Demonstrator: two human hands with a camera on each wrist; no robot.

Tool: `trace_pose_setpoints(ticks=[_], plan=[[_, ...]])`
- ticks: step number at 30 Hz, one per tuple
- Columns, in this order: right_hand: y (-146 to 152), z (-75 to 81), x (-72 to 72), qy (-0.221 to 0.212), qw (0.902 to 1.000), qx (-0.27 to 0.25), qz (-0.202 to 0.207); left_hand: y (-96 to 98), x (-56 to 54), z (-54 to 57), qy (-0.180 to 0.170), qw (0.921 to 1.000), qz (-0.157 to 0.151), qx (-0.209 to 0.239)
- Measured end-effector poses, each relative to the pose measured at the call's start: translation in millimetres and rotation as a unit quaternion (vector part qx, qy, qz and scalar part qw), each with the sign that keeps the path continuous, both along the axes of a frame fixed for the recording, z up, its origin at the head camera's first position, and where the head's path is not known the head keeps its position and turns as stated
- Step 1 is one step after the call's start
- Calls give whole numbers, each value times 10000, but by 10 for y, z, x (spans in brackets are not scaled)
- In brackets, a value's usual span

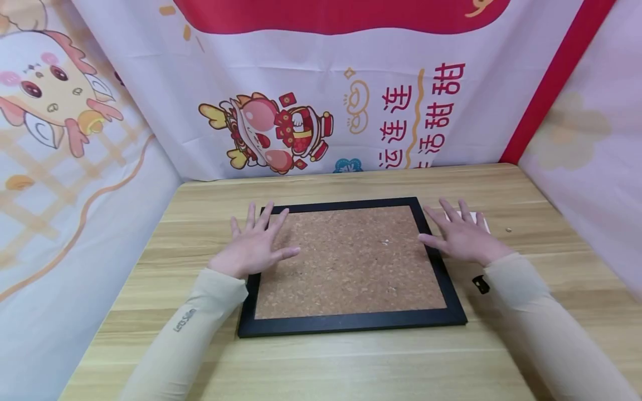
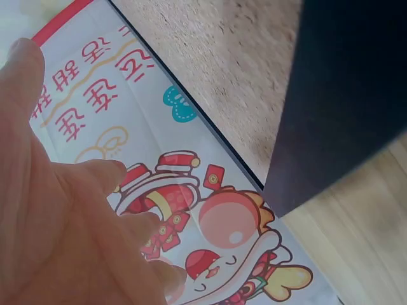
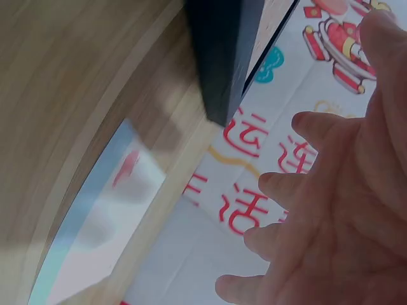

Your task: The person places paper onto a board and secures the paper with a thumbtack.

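Observation:
A corkboard [image 1: 331, 267] in a black frame [image 1: 356, 322] lies flat on the wooden table. My left hand [image 1: 253, 245] is spread over the frame's left side, its thumb pointing inward across the cork. At the opposite side my right hand [image 1: 463, 238] spreads its fingers beside the frame, with the thumb tip overlapping the border. Both palms face down and neither hand holds anything. In the wrist views, the left hand [image 2: 82, 235] and right hand [image 3: 343, 210] show straight, parted fingers. A white card [image 1: 482, 221] is partly hidden under the right hand.
Right of the frame, near the right cuff, lies a small black object [image 1: 480, 284]. A tiny round item [image 1: 509, 230] sits farther right. Small pale marks [image 1: 385, 241] show on the cork. Printed cloth [image 1: 281, 61] hangs behind the table and along both sides.

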State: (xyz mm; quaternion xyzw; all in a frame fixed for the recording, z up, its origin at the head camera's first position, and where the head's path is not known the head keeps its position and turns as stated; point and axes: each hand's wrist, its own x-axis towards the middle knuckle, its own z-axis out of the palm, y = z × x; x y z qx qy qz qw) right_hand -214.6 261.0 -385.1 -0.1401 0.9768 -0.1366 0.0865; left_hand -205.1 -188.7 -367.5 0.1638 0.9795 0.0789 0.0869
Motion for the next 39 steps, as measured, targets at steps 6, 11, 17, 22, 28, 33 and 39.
trace_pose_setpoints(ticks=[6,11,17,22,28,33,39], plan=[[199,-32,-35,0,9998,176,-73,-91,30,-51,-154,9998,-86,97],[402,-64,-88,207,9993,286,-104,-138,105,-82,-214,9993,-229,215],[572,-44,-213,176,9986,-102,-485,-124,295,-28,-130,9968,-688,393],[671,-19,-304,-235,9956,107,-902,-27,455,34,-28,9917,-1113,650],[673,-4,-338,-661,9916,698,-865,153,581,82,88,9848,-1605,653],[656,-3,-375,-981,9859,913,-1003,303,665,93,264,9761,-2057,653],[652,-13,-451,-1076,9825,1007,-1140,449,731,140,347,9700,-2355,495]])
